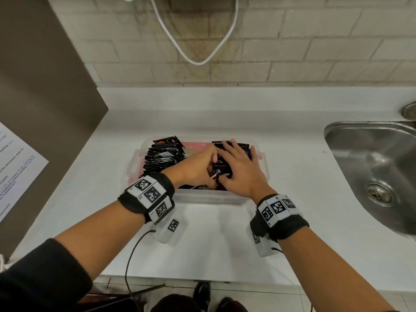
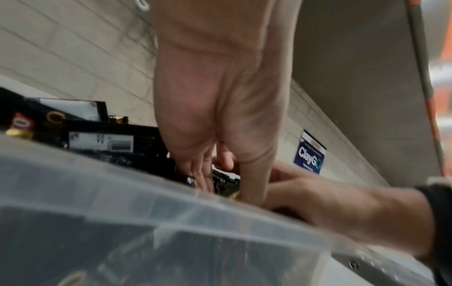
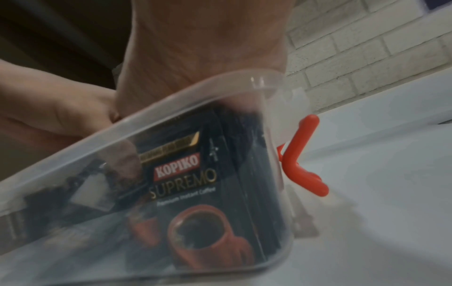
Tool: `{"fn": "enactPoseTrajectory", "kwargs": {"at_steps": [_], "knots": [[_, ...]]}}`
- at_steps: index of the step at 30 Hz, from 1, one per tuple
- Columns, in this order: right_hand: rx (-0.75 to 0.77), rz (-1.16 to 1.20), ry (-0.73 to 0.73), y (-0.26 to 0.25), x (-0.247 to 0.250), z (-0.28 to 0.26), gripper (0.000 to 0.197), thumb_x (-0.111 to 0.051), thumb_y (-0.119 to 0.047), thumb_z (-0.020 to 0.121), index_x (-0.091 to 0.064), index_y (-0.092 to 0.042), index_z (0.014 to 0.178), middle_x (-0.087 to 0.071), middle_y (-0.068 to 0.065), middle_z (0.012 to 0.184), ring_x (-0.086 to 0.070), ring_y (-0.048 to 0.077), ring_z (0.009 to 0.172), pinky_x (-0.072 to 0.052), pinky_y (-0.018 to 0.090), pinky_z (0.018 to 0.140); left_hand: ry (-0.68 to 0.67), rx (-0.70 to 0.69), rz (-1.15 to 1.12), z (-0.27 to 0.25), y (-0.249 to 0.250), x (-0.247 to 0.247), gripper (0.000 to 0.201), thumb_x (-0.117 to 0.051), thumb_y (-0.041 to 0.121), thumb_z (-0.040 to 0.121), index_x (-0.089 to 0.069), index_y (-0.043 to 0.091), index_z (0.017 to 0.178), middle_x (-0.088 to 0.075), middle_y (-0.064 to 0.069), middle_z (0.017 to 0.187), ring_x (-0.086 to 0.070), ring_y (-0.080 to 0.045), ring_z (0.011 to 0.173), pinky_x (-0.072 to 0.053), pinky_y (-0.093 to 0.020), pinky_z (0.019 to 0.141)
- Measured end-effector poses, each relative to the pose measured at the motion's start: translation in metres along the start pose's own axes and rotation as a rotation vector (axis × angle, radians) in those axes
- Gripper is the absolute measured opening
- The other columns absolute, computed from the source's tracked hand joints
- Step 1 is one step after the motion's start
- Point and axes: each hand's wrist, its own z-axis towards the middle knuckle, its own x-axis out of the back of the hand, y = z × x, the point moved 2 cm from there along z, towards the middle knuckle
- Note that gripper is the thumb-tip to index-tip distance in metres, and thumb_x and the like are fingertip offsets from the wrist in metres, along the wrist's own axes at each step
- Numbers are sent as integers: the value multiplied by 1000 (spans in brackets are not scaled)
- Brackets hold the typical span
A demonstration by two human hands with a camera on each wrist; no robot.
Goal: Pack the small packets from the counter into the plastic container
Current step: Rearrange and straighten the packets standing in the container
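Packing looks nearly finished; no loose packets show on the desk [image 1: 225, 109]; the plastic container [image 1: 202, 198] under both hands holds black coffee packets [image 1: 162, 154] in rows; left hand [image 1: 198, 167] pinches a packet; right hand [image 1: 238, 167] lies spread, pressing the stack beneath it.

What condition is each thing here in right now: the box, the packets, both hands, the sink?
Clear plastic container: lidless, on the white counter, red side latch unfastened.
Black coffee packets: inside the container, standing in rows.
Left hand: inside the container, fingers curled among packets.
Right hand: fingers spread, pressing on the packets.
Steel sink: no water visible.
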Motion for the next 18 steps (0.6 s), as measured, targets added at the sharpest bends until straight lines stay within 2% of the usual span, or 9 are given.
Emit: {"fn": "enactPoseTrajectory", "kwargs": {"at_steps": [2,5,7,11,13,15,18], "knots": [[11,-38,-12,0,-1,0,80,-55,-43,82,-20,-39,153,-12,-6,165,6,14,152,8,62,118,-46,30,10,-1,0,5,63,-85,4,69,-35,18,105,-60,-5,87,-55,-13,65,-53,-38,63],[30,-80,-19,0,-3,-1,80,-51,-55,83,-19,-38,154,-8,-6,166,9,14,152,10,63,117,-58,33,53,-2,0,8,59,-84,4,71,-37,18,104,-64,-9,89,-58,-15,67,-54,-33,64],[39,-92,-14,-1,-4,-1,78,-49,-59,84,-21,-38,154,-7,-5,166,10,14,152,12,62,116,2,15,98,-1,0,7,49,-83,8,75,-39,19,95,-66,-10,85,-57,-14,64,-50,-27,61],[41,-53,14,-1,-4,-2,67,-55,-54,85,-34,-43,147,-12,-4,165,8,15,152,15,60,114,201,-45,220,-3,1,0,36,-82,15,79,-46,18,79,-57,0,70,-56,-21,67,-47,-36,66],[34,-12,36,0,-4,-3,60,-57,-52,87,-39,-46,145,-16,-2,165,6,15,153,15,58,115,261,-26,172,-5,-1,-1,34,-84,18,78,-50,16,76,-55,3,65,-54,-17,61,-43,-26,62],[28,15,51,0,-3,-3,55,-58,-53,89,-43,-48,143,-19,-2,164,4,15,153,14,57,116,258,27,48,-9,-4,0,34,-87,19,74,-54,14,78,-61,-2,66,-58,-12,59,-44,-17,58],[13,46,62,2,-3,-2,53,-62,-45,88,-48,-47,140,-22,-1,163,2,15,153,13,56,118,143,115,3,-14,-7,4,48,-90,16,69,-48,16,93,-71,-7,82,-63,-13,66,-47,-19,60]]}}
